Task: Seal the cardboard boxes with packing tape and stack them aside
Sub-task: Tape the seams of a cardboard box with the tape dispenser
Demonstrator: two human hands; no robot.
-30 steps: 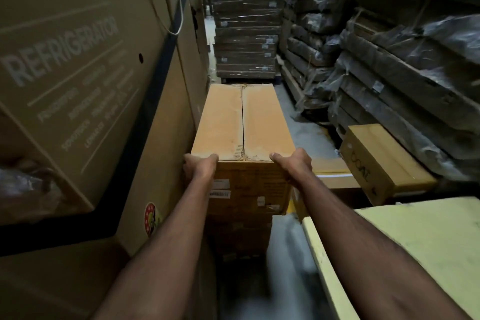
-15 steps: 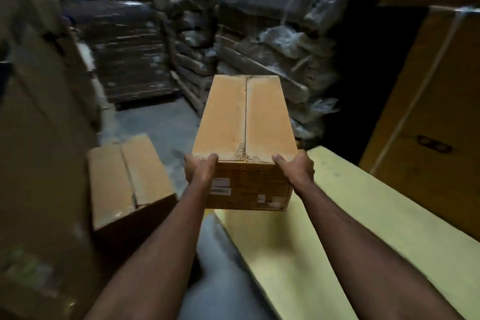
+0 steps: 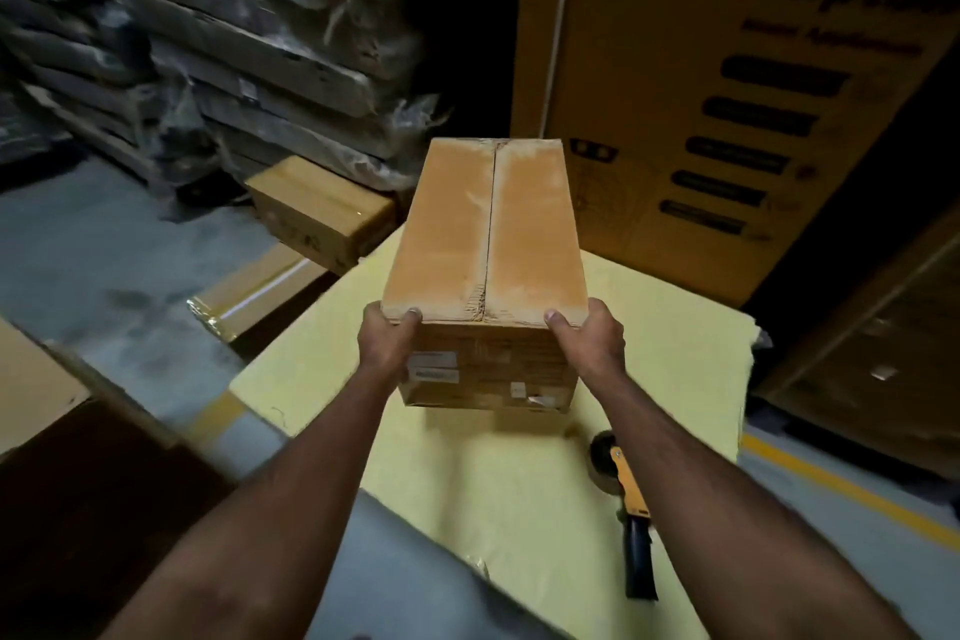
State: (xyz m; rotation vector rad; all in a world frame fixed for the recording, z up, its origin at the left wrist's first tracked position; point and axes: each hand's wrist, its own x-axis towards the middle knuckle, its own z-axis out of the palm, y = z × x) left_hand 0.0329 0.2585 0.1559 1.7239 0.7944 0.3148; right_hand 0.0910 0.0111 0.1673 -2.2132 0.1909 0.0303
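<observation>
both hands, left hand [image 3: 387, 340] and right hand [image 3: 589, 340], grip the near corners of a cardboard box [image 3: 485, 244] above a yellow table [image 3: 467, 483]. a tape dispenser [image 3: 626, 499] lies on the table near the right forearm.

My fingers are tucked out of sight behind the sides of the cardboard box [image 3: 483, 234], so only my thumbs show. The box hides the yellow surface [image 3: 519, 509] beneath it. My right forearm covers part of the tape dispenser [image 3: 631, 499]. The big carton's [image 3: 675, 94] printed name runs off the right edge; its smaller lettering is blurred.
</observation>
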